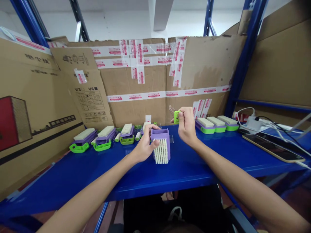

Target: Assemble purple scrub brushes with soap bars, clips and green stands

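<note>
My left hand (146,145) is closed on a purple scrub brush (168,147) by its left side. The brush stands on end, cream bristles facing me, and a hollow opening shows at its top. To the right and a little higher, my right hand (187,125) pinches a bright green end piece (176,117) between thumb and fingers. A thin, coil-like part (171,109) sticks out behind the green piece; its exact kind is too small to tell. The green piece and the brush are apart.
On the blue table (155,178), several purple brushes with loose green ends (102,145) lie left. Three brushes (216,124) with green ends fitted sit right. A phone (273,147), charger (254,123) and cables are at far right. Cardboard walls (136,111) enclose the back and sides.
</note>
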A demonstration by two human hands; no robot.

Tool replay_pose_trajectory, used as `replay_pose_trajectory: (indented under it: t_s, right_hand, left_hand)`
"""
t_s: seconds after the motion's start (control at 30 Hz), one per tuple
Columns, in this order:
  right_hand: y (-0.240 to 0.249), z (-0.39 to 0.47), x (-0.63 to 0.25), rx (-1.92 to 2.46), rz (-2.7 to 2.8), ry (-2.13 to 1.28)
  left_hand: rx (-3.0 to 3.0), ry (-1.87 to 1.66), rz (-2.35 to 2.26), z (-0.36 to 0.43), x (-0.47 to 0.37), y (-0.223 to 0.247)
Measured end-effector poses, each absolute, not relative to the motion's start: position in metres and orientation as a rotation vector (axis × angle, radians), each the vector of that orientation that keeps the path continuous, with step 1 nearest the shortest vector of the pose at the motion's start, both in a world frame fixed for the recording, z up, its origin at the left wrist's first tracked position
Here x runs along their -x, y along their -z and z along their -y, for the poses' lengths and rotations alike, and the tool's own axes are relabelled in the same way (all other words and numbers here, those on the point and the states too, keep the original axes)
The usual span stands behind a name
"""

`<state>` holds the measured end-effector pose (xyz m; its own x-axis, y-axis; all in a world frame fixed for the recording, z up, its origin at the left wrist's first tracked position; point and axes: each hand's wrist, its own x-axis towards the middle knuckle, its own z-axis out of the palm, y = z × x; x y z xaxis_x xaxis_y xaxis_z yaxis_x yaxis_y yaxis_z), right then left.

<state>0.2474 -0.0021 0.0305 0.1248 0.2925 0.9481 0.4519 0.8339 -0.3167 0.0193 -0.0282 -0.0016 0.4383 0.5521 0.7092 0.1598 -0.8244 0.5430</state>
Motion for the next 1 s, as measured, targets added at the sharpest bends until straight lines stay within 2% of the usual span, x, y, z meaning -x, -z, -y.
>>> replay_pose_trajectory:
  t_s: [0.33,0.73,1.0]
  right_hand:
    - [-0.049,0.019,-0.243,0.465,1.506,-0.401]
    - [-0.121,-0.008,-0.246,0.415,1.539,-0.913]
    - [-0.119,-0.029,-0.241,0.432,1.517,-1.105]
  left_hand:
    - [-2.213,-1.662,-0.765,0.021,-0.01,-0.006]
    - [-2.408,-1.598,-0.642,0.028,-0.01,-0.012]
    - [-2.368,-1.674,-0.555,0.033,-0.013,-0.013]
